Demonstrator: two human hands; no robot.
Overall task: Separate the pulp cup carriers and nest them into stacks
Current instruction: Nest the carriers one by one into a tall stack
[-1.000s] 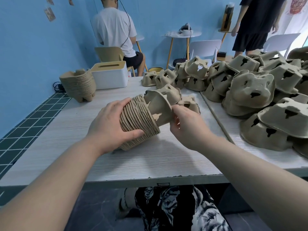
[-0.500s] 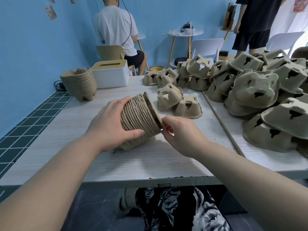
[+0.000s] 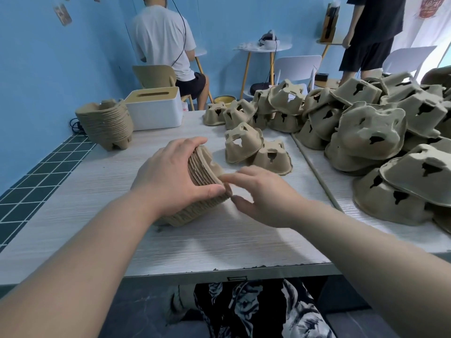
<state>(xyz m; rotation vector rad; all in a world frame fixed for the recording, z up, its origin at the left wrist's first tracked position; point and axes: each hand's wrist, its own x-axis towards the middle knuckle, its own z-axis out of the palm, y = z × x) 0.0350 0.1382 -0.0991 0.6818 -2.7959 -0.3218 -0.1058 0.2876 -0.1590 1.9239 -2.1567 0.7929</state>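
My left hand [image 3: 168, 178] grips the nested stack [image 3: 202, 189], tilted on the surface [image 3: 97, 203] near its front edge. My right hand [image 3: 266, 196], fingers [image 3: 234, 178] relaxed, touches the stack's open end.

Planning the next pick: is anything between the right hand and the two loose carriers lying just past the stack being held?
Nothing visible. The right hand is at the open end of the stack that the left hand grips; only bare table separates it from the two loose carriers.
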